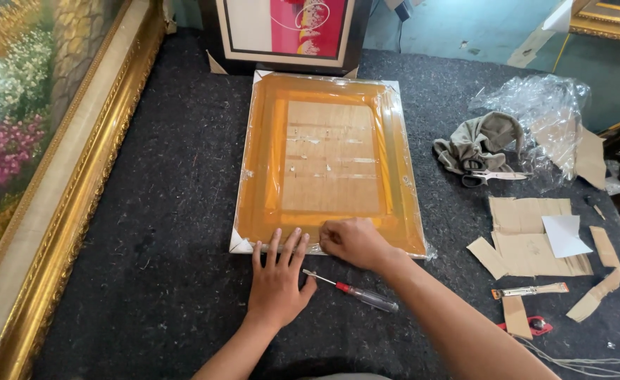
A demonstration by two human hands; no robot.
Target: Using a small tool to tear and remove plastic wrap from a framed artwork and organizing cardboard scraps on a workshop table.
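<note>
Left hand (276,276) lies spread flat steadying the near edge of the plastic-wrapped orange frame (331,163) on the felt table (155,232), while right hand (352,241) pinches the wrap there, screwdriver (352,290) lying beside

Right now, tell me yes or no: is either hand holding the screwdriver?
No: the screwdriver lies loose on the dark felt between the left hand and right hand, which both rest at the wrapped frame.

Bright, even daylight; soft shadows; glare on plastic wrap (327,151) at frame centre; sharp focus, slight edge distortion.
</note>
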